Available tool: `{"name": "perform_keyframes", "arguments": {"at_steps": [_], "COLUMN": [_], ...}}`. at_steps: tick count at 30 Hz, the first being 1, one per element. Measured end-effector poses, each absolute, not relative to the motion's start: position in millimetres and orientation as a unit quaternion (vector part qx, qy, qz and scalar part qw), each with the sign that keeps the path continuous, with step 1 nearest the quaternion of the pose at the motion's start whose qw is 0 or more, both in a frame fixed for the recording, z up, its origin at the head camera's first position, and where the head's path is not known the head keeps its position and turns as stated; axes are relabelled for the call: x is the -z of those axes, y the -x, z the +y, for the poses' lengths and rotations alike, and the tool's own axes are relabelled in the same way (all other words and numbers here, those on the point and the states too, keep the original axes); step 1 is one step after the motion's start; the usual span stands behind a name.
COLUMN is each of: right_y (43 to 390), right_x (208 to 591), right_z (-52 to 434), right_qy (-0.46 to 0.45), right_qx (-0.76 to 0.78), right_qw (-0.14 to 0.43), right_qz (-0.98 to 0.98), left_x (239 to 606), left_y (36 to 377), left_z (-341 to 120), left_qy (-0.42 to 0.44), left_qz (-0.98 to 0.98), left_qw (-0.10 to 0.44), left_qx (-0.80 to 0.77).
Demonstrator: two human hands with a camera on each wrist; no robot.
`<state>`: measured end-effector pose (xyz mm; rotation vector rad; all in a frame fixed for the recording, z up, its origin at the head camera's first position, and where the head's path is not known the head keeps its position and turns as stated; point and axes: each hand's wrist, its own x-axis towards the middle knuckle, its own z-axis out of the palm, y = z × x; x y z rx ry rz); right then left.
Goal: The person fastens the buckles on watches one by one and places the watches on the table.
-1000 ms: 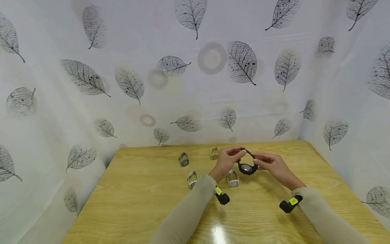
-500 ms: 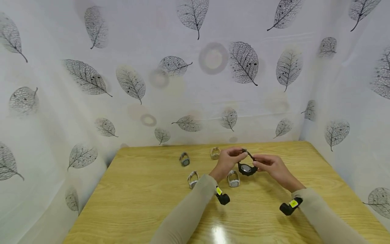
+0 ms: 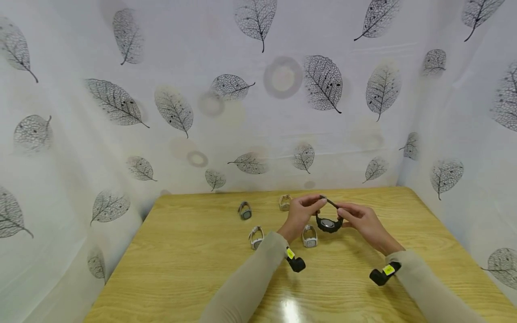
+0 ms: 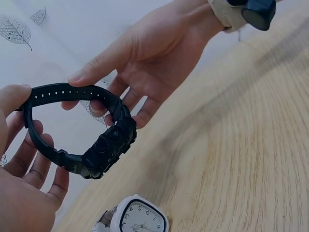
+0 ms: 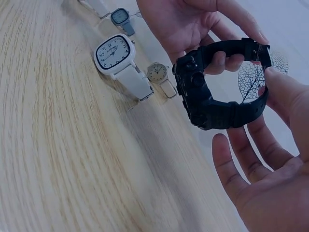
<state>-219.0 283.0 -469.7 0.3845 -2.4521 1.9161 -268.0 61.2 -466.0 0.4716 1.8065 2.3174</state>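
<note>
A black digital watch [image 3: 329,223] with its strap closed in a loop hangs just above the wooden table [image 3: 194,260]. Both hands hold it. My left hand [image 3: 319,202] pinches the strap's far left side, thumb [image 4: 12,96] on top and fingers [image 4: 31,164] behind the band [image 4: 53,89]. My right hand [image 3: 341,209] pinches the strap's right side; its thumb [image 5: 285,92] presses the band near the buckle [image 5: 253,48]. The watch case [image 5: 190,79] faces down towards the table.
Several other watches lie on the table: a white square one [image 3: 309,236] below the hands, another white one [image 3: 255,237] to the left, a grey one [image 3: 244,210] and a beige one [image 3: 284,202] farther back. Leaf-print cloth walls [image 3: 258,112] enclose the table.
Both hands keep hold of the black watch in nearly the same spot; the right hand's fingers have shifted slightly on the strap.
</note>
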Motion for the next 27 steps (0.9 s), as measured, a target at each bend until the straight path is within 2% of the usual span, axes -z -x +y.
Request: {"name": "perform_keyframes", "arguments": {"at_steps": [9,20,27], "right_y": [220.1,219.2,218.6], "right_x": [471.5,470.0,467.8], "right_z": [281.1,276.0,274.7], "right_qy": [-0.116,-0.107,-0.114], "right_qx": [-0.603,-0.59,-0.601], "right_qw": [0.012,0.019,0.011], "right_qz": [-0.789,-0.8,-0.791], "left_x": [465.5,469.3,469.0], "left_y": [268.0,265.0,266.8], "left_z": [61.8,58.6,59.9], "left_qy": [-0.155,-0.191,-0.174], "left_qz": [0.635,0.653,0.659], "left_qw": [0.074,0.075,0.075], "left_qx": [-0.753,-0.729,-0.727]}}
